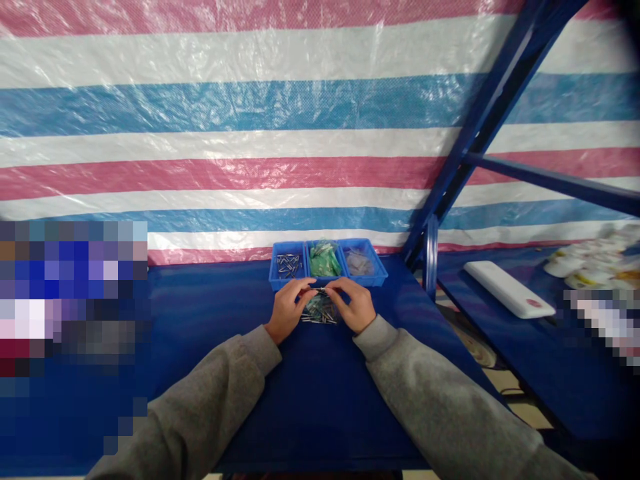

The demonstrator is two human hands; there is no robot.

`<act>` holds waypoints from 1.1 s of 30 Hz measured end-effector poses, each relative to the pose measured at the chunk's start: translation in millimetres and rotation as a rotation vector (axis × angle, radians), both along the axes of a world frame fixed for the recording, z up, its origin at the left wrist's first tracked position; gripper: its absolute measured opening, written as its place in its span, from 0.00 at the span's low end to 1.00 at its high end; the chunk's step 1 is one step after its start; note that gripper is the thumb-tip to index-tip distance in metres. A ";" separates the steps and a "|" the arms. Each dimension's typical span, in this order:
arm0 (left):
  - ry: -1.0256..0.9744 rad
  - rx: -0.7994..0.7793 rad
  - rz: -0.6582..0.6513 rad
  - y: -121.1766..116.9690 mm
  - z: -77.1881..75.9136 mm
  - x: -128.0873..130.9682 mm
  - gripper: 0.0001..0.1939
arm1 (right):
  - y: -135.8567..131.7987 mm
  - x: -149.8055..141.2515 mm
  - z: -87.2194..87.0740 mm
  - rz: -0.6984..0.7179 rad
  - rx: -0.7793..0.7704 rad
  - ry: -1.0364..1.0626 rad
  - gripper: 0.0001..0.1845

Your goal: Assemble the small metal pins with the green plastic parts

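While the back of the frame is filled by a striped sheet, the middle and bottom are taken up by the blue tabletop. At the right, a reach sideways would be hindered by the blue metal frame, beyond which a white case is seen. Just above the centre-bottom, blue bins are set in a row, probably so that their contents can be reached without leaning: metal pins at left, a green bag in the middle, clear packets at right. Below them, a pile of slim metal pieces is partly hidden by the left hand and right hand. Between their pinched fingertips, close together, a thin piece is gripped from both sides, seemingly for steadiness; its exact shape cannot be told.
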State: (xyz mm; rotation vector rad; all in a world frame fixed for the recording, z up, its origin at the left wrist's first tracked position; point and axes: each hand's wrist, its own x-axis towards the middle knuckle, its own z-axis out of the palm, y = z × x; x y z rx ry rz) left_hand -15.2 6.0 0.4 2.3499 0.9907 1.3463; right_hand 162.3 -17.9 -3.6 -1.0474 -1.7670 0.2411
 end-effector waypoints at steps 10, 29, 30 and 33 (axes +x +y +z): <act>-0.135 -0.068 -0.054 -4.9 6.6 0.9 0.06 | 1.7 -1.8 -4.9 -0.040 -0.011 -0.033 0.13; 0.080 -0.014 -0.026 -3.7 -4.0 2.5 0.11 | 1.5 0.7 -2.5 -0.083 0.005 0.001 0.12; 0.086 -0.006 -0.036 -4.2 -2.3 2.6 0.12 | 1.5 0.8 -2.4 -0.083 0.004 0.000 0.12; 0.135 0.022 -0.062 -5.4 2.3 2.4 0.15 | 1.9 1.0 -2.8 -0.084 0.008 0.001 0.11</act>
